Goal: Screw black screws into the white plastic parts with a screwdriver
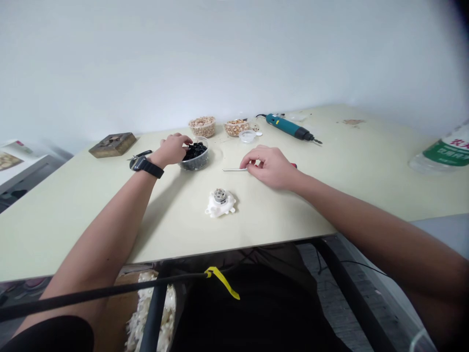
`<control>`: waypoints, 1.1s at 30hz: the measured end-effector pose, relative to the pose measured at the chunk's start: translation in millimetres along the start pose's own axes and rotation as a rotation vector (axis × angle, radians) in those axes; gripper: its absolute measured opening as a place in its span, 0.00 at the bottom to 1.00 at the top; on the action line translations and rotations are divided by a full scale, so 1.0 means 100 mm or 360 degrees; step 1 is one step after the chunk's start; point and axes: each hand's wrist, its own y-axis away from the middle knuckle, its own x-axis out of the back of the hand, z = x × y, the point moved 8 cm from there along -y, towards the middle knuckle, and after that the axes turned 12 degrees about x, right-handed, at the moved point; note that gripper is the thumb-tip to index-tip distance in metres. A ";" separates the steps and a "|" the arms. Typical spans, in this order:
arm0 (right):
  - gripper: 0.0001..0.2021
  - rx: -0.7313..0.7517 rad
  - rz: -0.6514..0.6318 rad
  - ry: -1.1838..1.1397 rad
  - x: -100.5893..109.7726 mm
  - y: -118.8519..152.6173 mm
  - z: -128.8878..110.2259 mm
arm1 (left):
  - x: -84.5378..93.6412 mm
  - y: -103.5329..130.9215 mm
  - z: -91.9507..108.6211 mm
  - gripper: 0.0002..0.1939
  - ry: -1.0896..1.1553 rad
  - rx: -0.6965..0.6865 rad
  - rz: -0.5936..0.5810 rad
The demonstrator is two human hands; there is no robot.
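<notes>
My left hand [174, 148] reaches into the clear tub [195, 157] near the middle of the worktop [366, 181], fingers curled down into the black parts [195, 149] that fill it; whether they pinch one I cannot tell. A black watch [145, 166] sits on that wrist. My right hand [269, 166] rests on the worktop just right of the tub, fingertips pressed together on the handle end of a thin screwdriver [234, 169], whose metal shaft lies flat pointing left. Nearer the front edge, between my forearms, I see a white plastic housing [220, 203] with a small motor set in it.

Toward the back edge stand two tubs of tan pieces [202, 126] [236, 127], with a small empty clear cup [247, 136] just before the right one. A teal electric screwdriver [289, 127] lies right of them. A brown box [112, 144] sits at the back left, and a plastic bottle [443, 151] lies at the right edge. The worktop is bare between the housing and the right edge.
</notes>
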 end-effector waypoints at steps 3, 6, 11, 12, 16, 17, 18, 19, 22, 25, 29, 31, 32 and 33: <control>0.14 -0.0029 -0.0023 0.0013 -0.01 0.00 0.01 | 0.02 -0.02 -0.04 0.26 0.0078 0.0048 0.0043; 0.14 -0.0030 -0.0040 0.0013 -0.01 -0.01 0.01 | 0.07 -0.01 -0.05 0.20 0.0198 0.0074 0.0123; 0.14 -0.0049 -0.0058 -0.0002 -0.01 -0.01 0.03 | 0.13 0.07 -0.04 0.15 0.0298 0.0149 0.0128; 0.14 -0.0045 -0.0060 -0.0003 -0.01 -0.01 0.03 | 0.14 0.08 -0.04 0.13 0.0334 0.0153 0.0125; 0.15 -0.0016 -0.0062 0.0003 -0.01 -0.01 0.02 | 0.15 0.07 -0.04 0.08 0.0358 0.0104 0.0141; 0.15 -0.0019 -0.0067 0.0008 -0.01 -0.02 0.02 | 0.15 0.06 -0.04 0.06 0.0338 0.0090 0.0157; 0.15 -0.0024 -0.0069 0.0010 -0.01 -0.02 0.02 | 0.15 0.05 -0.04 0.06 0.0323 0.0072 0.0168; 0.15 -0.0030 -0.0070 0.0009 -0.01 -0.02 0.02 | 0.15 0.05 -0.04 0.06 0.0323 0.0050 0.0181; 0.15 -0.0032 -0.0063 0.0004 -0.01 -0.02 0.02 | 0.22 0.11 -0.02 0.09 0.0404 -0.0003 0.0275; 0.15 -0.0045 -0.0039 0.0037 0.02 -0.02 0.03 | 0.34 0.25 0.02 0.13 0.0592 -0.0016 0.0397; 0.16 -0.0112 -0.0009 0.0072 0.07 -0.03 0.09 | 0.41 0.39 0.10 0.15 0.0778 -0.0095 0.0404; 0.16 -0.0134 -0.0007 0.0067 0.08 -0.03 0.11 | 0.40 0.38 0.11 0.14 0.0745 -0.0104 0.0401; 0.16 -0.0137 -0.0006 0.0065 0.08 -0.03 0.11 | 0.40 0.37 0.10 0.13 0.0728 -0.0102 0.0409; 0.16 -0.0137 -0.0006 0.0064 0.08 -0.02 0.11 | 0.38 0.34 0.08 0.13 0.0722 -0.0098 0.0419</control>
